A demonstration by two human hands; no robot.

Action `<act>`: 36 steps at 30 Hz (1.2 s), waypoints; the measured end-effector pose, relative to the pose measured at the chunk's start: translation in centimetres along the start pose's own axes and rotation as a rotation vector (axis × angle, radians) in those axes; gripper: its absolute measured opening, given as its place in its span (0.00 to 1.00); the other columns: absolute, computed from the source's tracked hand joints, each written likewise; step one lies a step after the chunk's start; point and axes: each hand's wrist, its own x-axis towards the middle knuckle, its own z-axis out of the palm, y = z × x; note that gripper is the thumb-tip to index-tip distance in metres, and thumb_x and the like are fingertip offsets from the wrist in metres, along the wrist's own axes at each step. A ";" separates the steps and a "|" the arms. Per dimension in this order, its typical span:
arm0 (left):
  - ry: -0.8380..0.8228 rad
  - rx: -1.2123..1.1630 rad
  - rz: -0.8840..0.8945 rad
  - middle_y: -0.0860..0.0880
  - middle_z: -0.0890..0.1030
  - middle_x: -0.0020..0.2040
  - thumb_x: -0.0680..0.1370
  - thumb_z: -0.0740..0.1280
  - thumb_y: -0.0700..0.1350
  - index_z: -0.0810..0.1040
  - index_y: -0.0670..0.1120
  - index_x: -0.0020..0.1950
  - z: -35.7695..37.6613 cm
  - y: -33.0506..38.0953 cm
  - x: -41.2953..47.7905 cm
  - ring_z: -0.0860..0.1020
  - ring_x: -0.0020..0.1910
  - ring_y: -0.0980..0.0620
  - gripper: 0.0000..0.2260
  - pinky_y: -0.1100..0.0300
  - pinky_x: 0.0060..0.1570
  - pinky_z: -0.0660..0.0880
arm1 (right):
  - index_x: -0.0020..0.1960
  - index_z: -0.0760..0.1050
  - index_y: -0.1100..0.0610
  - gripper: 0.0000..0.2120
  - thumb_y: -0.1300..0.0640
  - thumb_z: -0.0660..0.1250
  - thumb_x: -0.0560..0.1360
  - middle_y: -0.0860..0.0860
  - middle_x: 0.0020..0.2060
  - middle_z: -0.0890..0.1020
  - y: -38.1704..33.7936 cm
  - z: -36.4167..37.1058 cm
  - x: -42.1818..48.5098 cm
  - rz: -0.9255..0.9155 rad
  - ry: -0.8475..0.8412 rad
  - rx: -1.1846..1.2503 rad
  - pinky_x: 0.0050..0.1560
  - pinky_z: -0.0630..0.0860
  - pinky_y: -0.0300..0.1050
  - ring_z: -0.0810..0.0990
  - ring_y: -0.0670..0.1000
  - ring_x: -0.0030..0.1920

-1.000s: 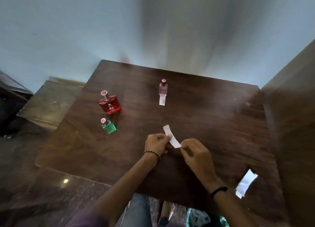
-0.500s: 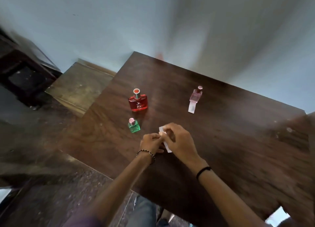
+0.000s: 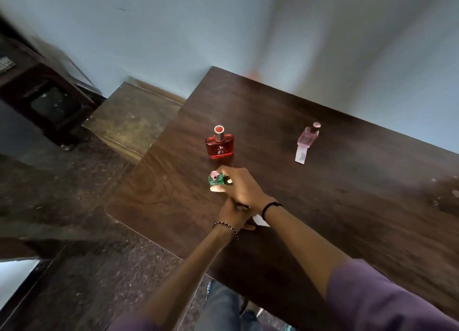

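A small green perfume bottle (image 3: 215,179) with a pink cap stands on the dark wooden table (image 3: 347,206) near its left edge. My right hand (image 3: 244,187) reaches across and grips it, fingers curled round its right side. Under my right wrist, my left hand (image 3: 232,217) rests on the table, partly hidden. It holds a white paper strip (image 3: 260,220), of which only one end shows. Behind the green bottle stands a red perfume bottle (image 3: 219,145). Further right is a pink bottle (image 3: 308,137), with another white strip (image 3: 301,154) lying in front of it.
A low wooden platform (image 3: 134,122) sits left of the table against the pale wall. A dark cabinet (image 3: 39,94) stands at the far left. The table's left edge and rounded front corner (image 3: 109,207) lie close to the green bottle, above a dark speckled floor.
My right hand let go of the paper strip and moved forward-left onto the green bottle. My left hand stayed with the strip. The camera swung left.
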 end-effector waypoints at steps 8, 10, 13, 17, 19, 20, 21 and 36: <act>-0.042 0.227 0.220 0.41 0.83 0.47 0.79 0.65 0.36 0.82 0.48 0.49 0.7 -0.3 -2.1 0.84 0.37 0.49 0.09 0.60 0.37 0.83 | 0.61 0.75 0.45 0.15 0.46 0.71 0.75 0.45 0.53 0.85 -0.1 -4.3 -8.6 0.119 0.161 0.412 0.58 0.77 0.41 0.83 0.44 0.54; -0.038 0.226 0.259 0.43 0.84 0.45 0.79 0.65 0.37 0.83 0.45 0.48 1.2 0.1 -2.6 0.84 0.38 0.49 0.08 0.52 0.41 0.84 | 0.58 0.76 0.48 0.11 0.47 0.70 0.77 0.50 0.53 0.85 0.7 -5.1 -11.4 0.136 0.162 0.568 0.59 0.79 0.51 0.84 0.50 0.55; -0.052 0.231 0.346 0.50 0.83 0.38 0.77 0.65 0.39 0.84 0.53 0.44 2.3 1.3 -3.5 0.81 0.36 0.51 0.12 0.46 0.44 0.83 | 0.56 0.75 0.56 0.08 0.53 0.65 0.80 0.53 0.48 0.83 1.4 -5.8 -15.2 0.178 0.193 0.754 0.54 0.79 0.50 0.83 0.52 0.49; -0.075 0.255 0.474 0.56 0.85 0.41 0.76 0.64 0.40 0.86 0.56 0.48 3.7 3.4 -5.1 0.81 0.38 0.58 0.14 0.57 0.46 0.80 | 0.59 0.70 0.63 0.11 0.57 0.61 0.82 0.59 0.43 0.81 2.2 -5.9 -19.0 0.249 0.235 0.864 0.33 0.75 0.45 0.78 0.57 0.37; -0.097 0.230 0.491 0.56 0.86 0.45 0.77 0.63 0.41 0.87 0.51 0.49 4.5 4.4 -6.1 0.82 0.45 0.61 0.13 0.61 0.53 0.78 | 0.58 0.72 0.60 0.11 0.54 0.62 0.80 0.60 0.42 0.80 2.7 -5.7 -20.2 0.275 0.259 0.840 0.28 0.70 0.43 0.75 0.55 0.33; -0.112 0.210 0.485 0.55 0.87 0.45 0.78 0.63 0.44 0.87 0.50 0.48 5.0 4.7 -6.5 0.82 0.47 0.60 0.12 0.58 0.55 0.78 | 0.58 0.72 0.59 0.11 0.54 0.62 0.79 0.60 0.41 0.80 2.9 -5.7 -20.7 0.283 0.264 0.832 0.26 0.70 0.42 0.75 0.55 0.32; -0.128 0.195 0.478 0.52 0.87 0.44 0.78 0.63 0.48 0.87 0.49 0.46 5.5 4.9 -6.8 0.83 0.48 0.56 0.13 0.54 0.56 0.78 | 0.57 0.73 0.59 0.09 0.55 0.62 0.80 0.59 0.41 0.80 2.9 -5.7 -21.2 0.285 0.264 0.832 0.26 0.69 0.41 0.75 0.54 0.31; -0.323 -0.029 0.435 0.44 0.85 0.40 0.78 0.70 0.53 0.85 0.37 0.43 11.1 6.3 -10.5 0.81 0.39 0.53 0.18 0.59 0.46 0.79 | 0.51 0.76 0.55 0.12 0.46 0.65 0.79 0.52 0.33 0.79 2.3 -6.7 -26.4 0.229 0.430 0.757 0.23 0.67 0.42 0.72 0.53 0.28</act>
